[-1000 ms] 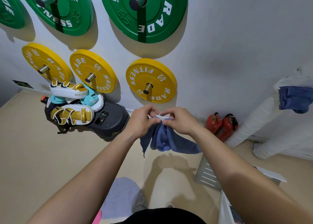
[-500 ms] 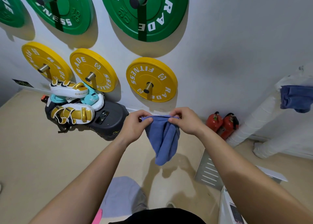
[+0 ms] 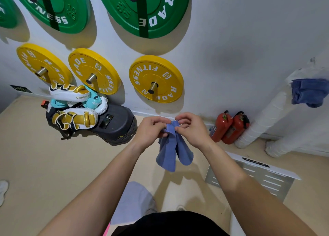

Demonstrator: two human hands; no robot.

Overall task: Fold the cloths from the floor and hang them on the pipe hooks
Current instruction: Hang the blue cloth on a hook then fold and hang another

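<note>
A small blue cloth [image 3: 171, 150] hangs folded in the air in front of me, its two halves dangling side by side. My left hand [image 3: 151, 128] and my right hand [image 3: 191, 128] pinch its top edge close together, fingers nearly touching. At the far right a darker blue cloth [image 3: 308, 92] is draped on the white wrapped pipe [image 3: 267, 118]. The hook under that cloth is hidden. A pale grey cloth [image 3: 132, 202] lies on the floor by my legs.
Yellow weight plates [image 3: 156, 79] and green weight plates [image 3: 142, 9] hang on wall pegs. Boxing pads [image 3: 73, 107] sit on a black step box [image 3: 114, 127] at left. Two red extinguishers [image 3: 229, 127] stand by the wall, a white slotted panel [image 3: 258, 175] lies at right.
My hands have come together, bringing the two top corners of the cloth against each other, so the cloth now hangs doubled and narrower than half a second ago.
</note>
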